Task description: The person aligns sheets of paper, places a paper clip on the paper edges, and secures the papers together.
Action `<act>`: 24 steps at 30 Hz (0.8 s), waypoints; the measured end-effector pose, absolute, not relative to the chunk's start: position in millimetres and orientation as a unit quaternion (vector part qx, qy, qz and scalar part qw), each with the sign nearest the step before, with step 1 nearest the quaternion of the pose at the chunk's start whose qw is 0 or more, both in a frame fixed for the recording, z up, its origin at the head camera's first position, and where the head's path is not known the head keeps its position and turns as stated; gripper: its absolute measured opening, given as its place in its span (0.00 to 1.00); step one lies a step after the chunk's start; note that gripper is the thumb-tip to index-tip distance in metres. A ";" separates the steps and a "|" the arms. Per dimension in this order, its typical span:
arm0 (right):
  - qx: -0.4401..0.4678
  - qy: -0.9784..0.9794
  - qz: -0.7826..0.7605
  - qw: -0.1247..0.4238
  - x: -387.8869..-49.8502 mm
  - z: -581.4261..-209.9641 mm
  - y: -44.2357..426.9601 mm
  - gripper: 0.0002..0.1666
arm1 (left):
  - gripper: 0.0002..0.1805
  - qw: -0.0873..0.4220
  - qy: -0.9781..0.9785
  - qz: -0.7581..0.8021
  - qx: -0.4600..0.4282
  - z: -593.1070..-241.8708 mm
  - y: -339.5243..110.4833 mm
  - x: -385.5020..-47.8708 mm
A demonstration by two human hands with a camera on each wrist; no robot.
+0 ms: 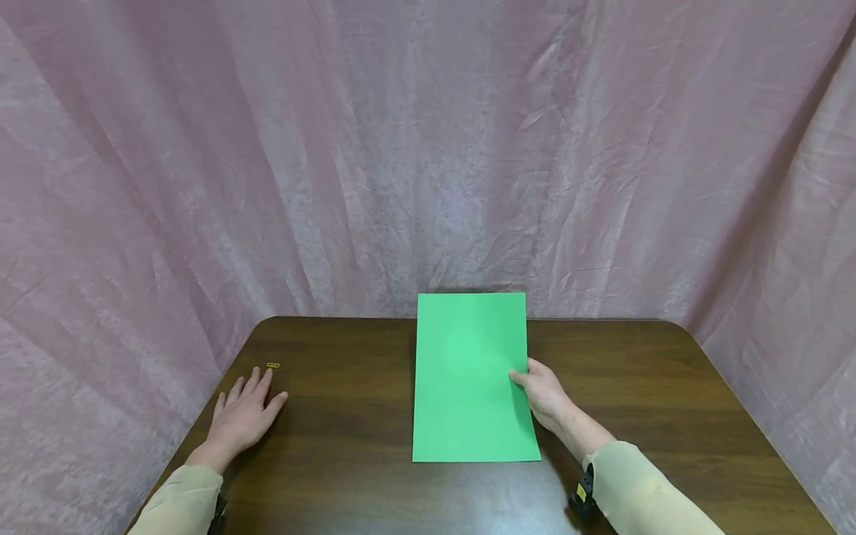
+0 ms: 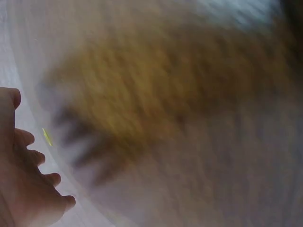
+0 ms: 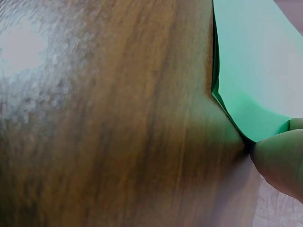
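Note:
A sheet of green paper is at the middle of the table in the head view, its long sides running away from me. My right hand pinches its right edge, thumb on top and the other fingers mostly hidden beneath. In the right wrist view the paper bends up where the thumb grips it. Over the left part of the table, my left hand has its fingers spread, and it holds nothing. The left wrist view shows that hand at the left side, with its blurred shadow on the wood.
A brown wooden table with rounded far corners spans the lower view. Near the left fingertips is a small yellow mark on its surface. Pink curtains hang behind and at both sides.

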State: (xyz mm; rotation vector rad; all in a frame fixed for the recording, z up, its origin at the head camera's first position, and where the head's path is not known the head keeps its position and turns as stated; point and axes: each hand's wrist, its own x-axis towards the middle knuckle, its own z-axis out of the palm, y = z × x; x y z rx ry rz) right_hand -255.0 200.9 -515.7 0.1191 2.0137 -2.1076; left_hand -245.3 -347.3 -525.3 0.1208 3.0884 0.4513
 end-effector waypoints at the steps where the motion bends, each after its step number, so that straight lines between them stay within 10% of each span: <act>1: 0.044 0.686 -0.718 0.112 -254.8 -516.0 200.7 0.27 | 0.47 0.012 0.989 0.143 0.038 -526.3 -349.5 -245.0; 24: 0.039 0.690 -0.714 0.113 -252.1 -513.2 198.8 0.28 | 0.48 0.041 0.990 0.130 0.042 -522.5 -332.7 -263.4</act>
